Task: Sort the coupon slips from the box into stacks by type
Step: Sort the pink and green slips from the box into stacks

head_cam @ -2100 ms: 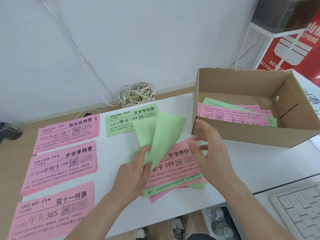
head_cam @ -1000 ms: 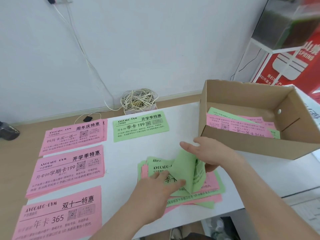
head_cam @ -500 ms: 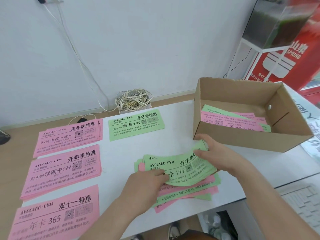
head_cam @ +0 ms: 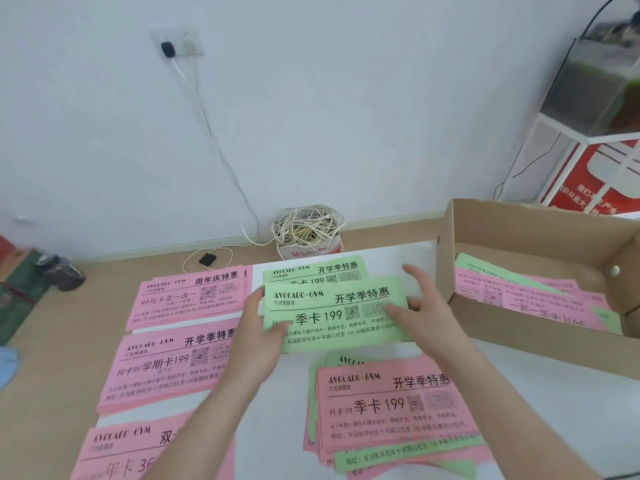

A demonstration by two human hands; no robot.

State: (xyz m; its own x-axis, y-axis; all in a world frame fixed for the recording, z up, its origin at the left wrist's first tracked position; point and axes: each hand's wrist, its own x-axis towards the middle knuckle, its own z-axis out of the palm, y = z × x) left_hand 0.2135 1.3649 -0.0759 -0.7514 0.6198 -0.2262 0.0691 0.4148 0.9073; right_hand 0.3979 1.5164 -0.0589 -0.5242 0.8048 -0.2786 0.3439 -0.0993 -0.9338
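Head view: the left hand [head_cam: 258,327] pinches the left end of a green slip [head_cam: 332,310], thumb on top and fingers hidden beneath. The right hand [head_cam: 426,306] pinches the right end under its thumb, forefinger straight and lifted clear. The slip covers most of the green stack [head_cam: 311,270] behind it, leaving only that stack's top edge showing. The left forearm crosses the nearest pink stack [head_cam: 117,445], which the bottom edge also cuts off. Two more pink stacks [head_cam: 187,296] [head_cam: 166,365] lie on the left. A mixed pile [head_cam: 391,407] of pink and green slips sits on the white table [head_cam: 284,410] near the right forearm. The cardboard box [head_cam: 446,258], cut off at the right, holds more slips [head_cam: 519,299], partly hidden by its wall. Behind are a tangled cable coil [head_cam: 308,226] and a blurred glass tank [head_cam: 595,81].
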